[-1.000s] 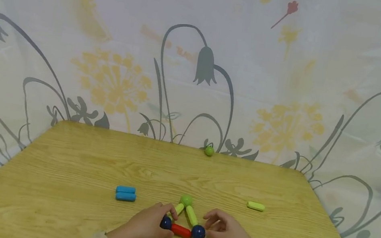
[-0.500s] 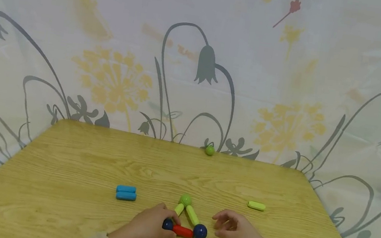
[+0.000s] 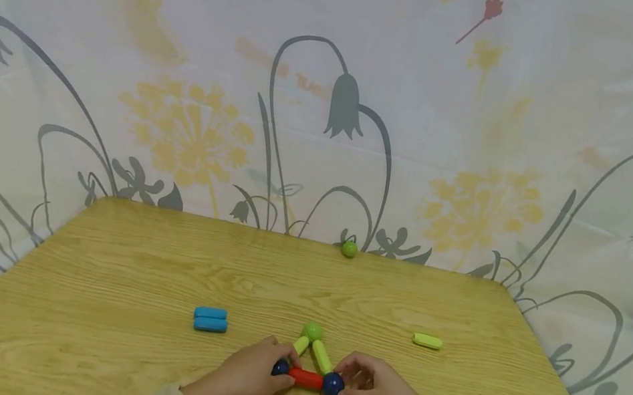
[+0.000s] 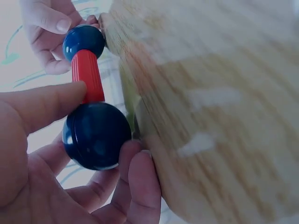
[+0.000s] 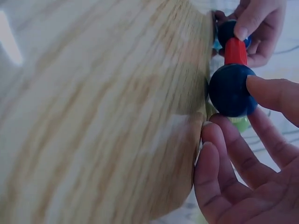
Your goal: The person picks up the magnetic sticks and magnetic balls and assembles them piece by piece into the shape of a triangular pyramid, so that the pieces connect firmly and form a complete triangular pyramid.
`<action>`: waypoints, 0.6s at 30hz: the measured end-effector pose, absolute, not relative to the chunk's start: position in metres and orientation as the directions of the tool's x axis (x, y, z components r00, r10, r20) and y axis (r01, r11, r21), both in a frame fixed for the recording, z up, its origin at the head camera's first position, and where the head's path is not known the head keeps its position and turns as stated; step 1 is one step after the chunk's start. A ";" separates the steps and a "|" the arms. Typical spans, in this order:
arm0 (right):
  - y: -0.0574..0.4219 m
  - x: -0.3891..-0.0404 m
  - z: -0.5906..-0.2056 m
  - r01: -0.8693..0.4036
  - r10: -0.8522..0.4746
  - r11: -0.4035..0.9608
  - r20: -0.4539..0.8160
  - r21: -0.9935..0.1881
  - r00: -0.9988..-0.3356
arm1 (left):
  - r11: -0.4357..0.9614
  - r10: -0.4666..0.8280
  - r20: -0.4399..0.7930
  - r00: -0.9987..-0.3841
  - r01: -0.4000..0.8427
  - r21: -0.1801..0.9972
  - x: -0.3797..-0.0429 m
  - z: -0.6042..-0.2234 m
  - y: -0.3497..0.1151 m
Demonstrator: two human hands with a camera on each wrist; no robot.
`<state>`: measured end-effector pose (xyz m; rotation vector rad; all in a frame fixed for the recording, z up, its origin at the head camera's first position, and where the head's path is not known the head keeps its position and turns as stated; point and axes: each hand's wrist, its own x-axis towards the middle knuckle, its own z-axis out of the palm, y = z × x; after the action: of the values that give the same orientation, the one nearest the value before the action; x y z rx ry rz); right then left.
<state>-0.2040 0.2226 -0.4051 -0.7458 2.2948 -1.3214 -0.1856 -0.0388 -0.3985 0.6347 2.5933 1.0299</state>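
Here we are with both hands on the job: the left hand (image 3: 246, 373) grips the left navy ball (image 4: 97, 135), its thumb laid on the end of the red rod (image 3: 307, 378), while the right hand (image 3: 381, 389) has thumb and fingertips around the right navy ball (image 3: 333, 386). That red rod bridges the two navy balls, and a pair of yellow-green rods (image 3: 322, 357) meets at the near green ball (image 3: 312, 331), giving us a triangle near the worktop's (image 3: 119, 264) front edge; whether it's slightly raised, we cannot tell. We'd call this the joining-and-steadying step, and the next move seems to call for an even hold on both corners so no joint slips. Containers? None in our views; the two blue rods (image 3: 210, 325), the loose yellow-green rod (image 3: 426, 341) and the far green ball (image 3: 350, 249) sit straight on the worktop.
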 end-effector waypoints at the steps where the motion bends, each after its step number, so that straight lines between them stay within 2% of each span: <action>1: 0.224 -0.205 -0.405 -0.250 -0.610 0.420 -0.068 -0.872 -0.789 | 0.646 0.495 -0.095 -0.864 0.293 0.704 -0.186 -0.398 -0.039; 5: 0.238 -0.212 -0.403 -0.229 -0.534 0.451 -0.056 -0.863 -0.844 | 0.630 0.499 -0.094 -0.861 0.286 0.722 -0.185 -0.397 -0.041; 11: 0.270 -0.223 -0.399 -0.098 -0.310 0.468 -0.059 -0.878 -0.949 | 0.617 0.485 -0.084 -0.870 0.273 0.738 -0.185 -0.398 -0.047; 18: 0.309 -0.232 -0.401 -0.026 -0.091 0.553 -0.029 -0.833 -0.995 | 0.571 0.490 -0.090 -0.867 0.242 0.784 -0.186 -0.401 -0.052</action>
<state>-0.2317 0.3090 -0.4012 -0.1023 2.7068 -1.4505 -0.1859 -0.0519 -0.4006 0.6018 2.5094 1.1857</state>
